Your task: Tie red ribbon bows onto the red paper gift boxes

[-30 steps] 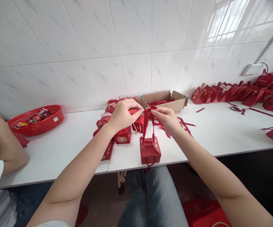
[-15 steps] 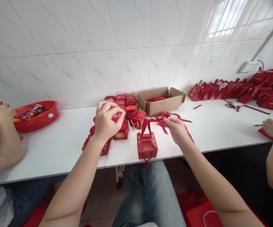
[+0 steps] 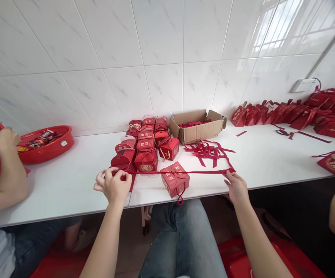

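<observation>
A dark red ribbon (image 3: 203, 172) stretches nearly straight from side to side across the top of a small red gift box (image 3: 174, 181). My left hand (image 3: 113, 183) pinches the ribbon's left end, in front of the grouped boxes. The right end is pinched by my right hand (image 3: 237, 185), over the table's front edge. The gift box sits slightly turned near that edge, and a red cord loop (image 3: 180, 199) hangs from its front. Behind my right hand lies a tangle of red ribbons (image 3: 206, 150).
Several finished-looking red boxes (image 3: 146, 156) stand left of centre. Behind the ribbons is an open cardboard box (image 3: 199, 133). A red basin (image 3: 48, 148) of wrapped sweets stands left, scissors (image 3: 283, 132) and more boxes (image 3: 271, 112) right. Co-workers' arms (image 3: 9, 166) reach in from both sides.
Both hands have moved apart and down toward the front edge, drawing the ribbon straight. The gift box has turned, and the upright ribbon loop above it is now a line across its top.
</observation>
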A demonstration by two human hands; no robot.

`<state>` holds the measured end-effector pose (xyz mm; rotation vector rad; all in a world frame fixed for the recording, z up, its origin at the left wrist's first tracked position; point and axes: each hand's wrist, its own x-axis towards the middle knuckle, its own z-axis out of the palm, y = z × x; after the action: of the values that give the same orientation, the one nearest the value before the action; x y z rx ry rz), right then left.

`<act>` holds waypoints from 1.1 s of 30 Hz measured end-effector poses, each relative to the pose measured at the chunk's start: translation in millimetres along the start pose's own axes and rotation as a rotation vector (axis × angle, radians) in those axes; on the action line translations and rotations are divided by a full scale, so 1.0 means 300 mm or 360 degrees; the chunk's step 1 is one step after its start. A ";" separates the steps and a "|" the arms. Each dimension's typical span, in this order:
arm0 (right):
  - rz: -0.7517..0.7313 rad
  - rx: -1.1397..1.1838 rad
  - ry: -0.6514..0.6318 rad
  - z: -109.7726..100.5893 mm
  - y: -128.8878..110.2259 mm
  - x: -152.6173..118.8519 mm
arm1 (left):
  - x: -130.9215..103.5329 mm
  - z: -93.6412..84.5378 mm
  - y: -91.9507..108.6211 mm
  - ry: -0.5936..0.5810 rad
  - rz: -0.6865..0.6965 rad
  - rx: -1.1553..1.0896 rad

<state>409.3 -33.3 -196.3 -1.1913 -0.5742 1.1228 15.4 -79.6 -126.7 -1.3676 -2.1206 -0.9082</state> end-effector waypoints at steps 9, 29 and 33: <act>-0.0220 -0.0134 0.0026 -0.012 -0.026 -0.021 | 0.024 -0.013 0.004 0.0010 0.0015 -0.0042; -0.0202 -0.0083 -0.0176 -0.128 -0.169 -0.237 | 0.234 0.008 0.164 0.0072 0.0362 -0.0096; -0.0350 -0.0601 -0.0091 -0.122 -0.151 -0.217 | 0.200 0.016 0.185 0.0014 0.0325 -0.0095</act>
<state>432.2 -106.1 -153.9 -1.3809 -0.9685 0.8852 41.9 -23.2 -73.6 -1.5736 -1.9187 -0.8986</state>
